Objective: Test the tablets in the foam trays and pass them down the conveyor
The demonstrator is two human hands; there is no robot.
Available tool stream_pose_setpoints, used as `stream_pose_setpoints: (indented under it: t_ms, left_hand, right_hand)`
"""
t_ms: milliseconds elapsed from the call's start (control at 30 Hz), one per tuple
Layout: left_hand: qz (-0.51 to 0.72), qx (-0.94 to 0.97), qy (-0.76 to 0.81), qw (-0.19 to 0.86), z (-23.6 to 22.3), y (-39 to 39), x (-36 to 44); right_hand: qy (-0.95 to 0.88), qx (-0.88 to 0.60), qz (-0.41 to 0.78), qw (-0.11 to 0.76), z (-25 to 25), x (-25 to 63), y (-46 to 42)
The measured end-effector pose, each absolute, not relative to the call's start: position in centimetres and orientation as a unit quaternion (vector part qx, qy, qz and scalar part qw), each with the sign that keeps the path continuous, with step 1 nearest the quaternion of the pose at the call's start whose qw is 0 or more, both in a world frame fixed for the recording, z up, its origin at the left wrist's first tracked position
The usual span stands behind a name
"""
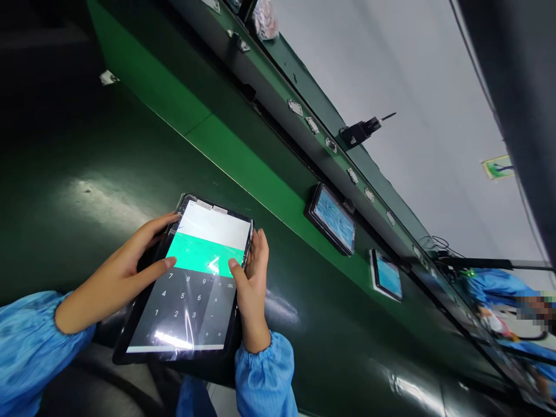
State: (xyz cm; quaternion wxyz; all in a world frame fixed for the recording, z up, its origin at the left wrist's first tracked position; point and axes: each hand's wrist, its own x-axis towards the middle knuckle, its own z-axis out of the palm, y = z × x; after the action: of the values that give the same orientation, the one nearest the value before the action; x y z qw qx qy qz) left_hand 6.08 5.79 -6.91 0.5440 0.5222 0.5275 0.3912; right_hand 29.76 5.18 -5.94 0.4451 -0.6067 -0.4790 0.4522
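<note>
One tablet (191,284), lower left of frame, edges gripped.
Left hand (124,269) and right hand (252,286) hold it; stray thumb could mis-tap keys (182,296), loosened grip could drop it.

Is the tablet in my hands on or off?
On: the tablet shows a lit calculator keypad below a green band.

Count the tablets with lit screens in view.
3: the held tablet between left hand and right hand; the middle tablet on the green bench; the far tablet, right of that in the picture. More could be hidden underneath.
</note>
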Motion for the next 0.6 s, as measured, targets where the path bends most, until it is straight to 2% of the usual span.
stream_pose_setpoints:
  t_ms: [167,400,600]
  left_hand:
    - [0.397,0.509,0.523,0.557,-7.1,5.8,5.9]
    - [0.398,0.511,0.514,0.562,-7.4,5.7,5.7]
    - [0.38,0.534,0.528,0.54,-7.1,5.7,5.8]
  right_hand:
    - [-0.5,-0.619,0.44,0.416,-5.9,29.6,6.2]
    - [-0.459,-0.573,0.486,0.473,-6.2,30.9,6.3]
    - [-0.485,-0.606,0.457,0.434,-5.7,29.7,6.0]
